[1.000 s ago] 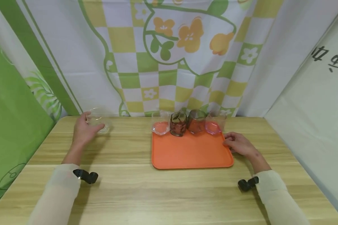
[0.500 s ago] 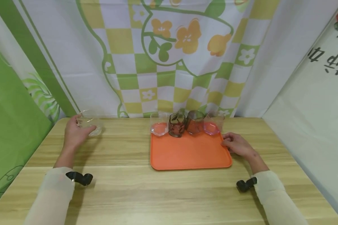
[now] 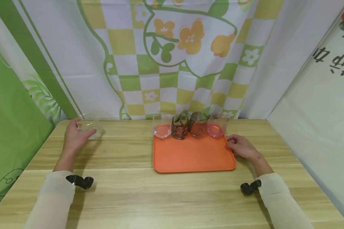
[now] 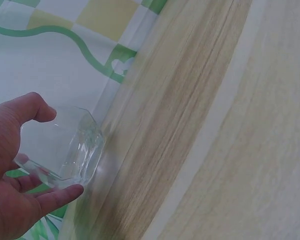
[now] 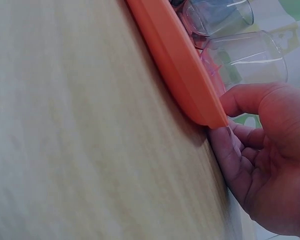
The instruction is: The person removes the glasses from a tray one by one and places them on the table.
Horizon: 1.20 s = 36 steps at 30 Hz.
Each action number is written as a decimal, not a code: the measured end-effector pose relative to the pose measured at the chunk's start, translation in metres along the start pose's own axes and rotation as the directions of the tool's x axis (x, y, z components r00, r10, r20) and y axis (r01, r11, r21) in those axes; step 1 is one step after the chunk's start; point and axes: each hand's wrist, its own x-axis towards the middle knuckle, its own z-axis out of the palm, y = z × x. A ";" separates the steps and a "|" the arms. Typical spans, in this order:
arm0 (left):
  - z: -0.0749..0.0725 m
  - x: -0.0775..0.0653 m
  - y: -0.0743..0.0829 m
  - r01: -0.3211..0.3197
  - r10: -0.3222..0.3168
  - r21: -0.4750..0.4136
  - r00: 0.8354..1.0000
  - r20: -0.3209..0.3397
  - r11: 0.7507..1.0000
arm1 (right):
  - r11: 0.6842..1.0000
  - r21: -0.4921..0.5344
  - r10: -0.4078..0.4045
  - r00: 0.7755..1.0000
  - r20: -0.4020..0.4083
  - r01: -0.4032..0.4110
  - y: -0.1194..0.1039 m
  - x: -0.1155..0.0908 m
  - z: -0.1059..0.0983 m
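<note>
Orange beneath four glasses (image 3: pixel 180 128) along the far side of the tray (image 3: pixel 193 156); pinching its right rim with the right hand (image 3: pixel 240 147). Seemingly left over: one clear glass (image 4: pixel 85 145), clasped in the left hand (image 3: pixel 74 135), near the far left corner of the counter (image 3: pixel 126 152).

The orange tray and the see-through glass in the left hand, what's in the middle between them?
Just bare wooden tabletop between the tray and the glass, as the head view shows.
</note>
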 end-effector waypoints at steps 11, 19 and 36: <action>0.000 -0.001 0.000 0.013 -0.012 -0.012 1.000 0.024 1.000 | 1.000 0.008 -0.003 1.000 0.002 0.003 0.000 0.000 0.000; 0.002 -0.005 0.001 0.070 -0.068 -0.048 0.997 0.033 0.996 | 1.000 0.002 0.001 1.000 0.005 -0.001 0.005 0.004 -0.001; 0.008 -0.025 0.062 -0.147 0.110 -0.110 0.951 -0.290 0.983 | 1.000 -0.011 0.000 1.000 -0.013 -0.001 0.005 0.003 -0.001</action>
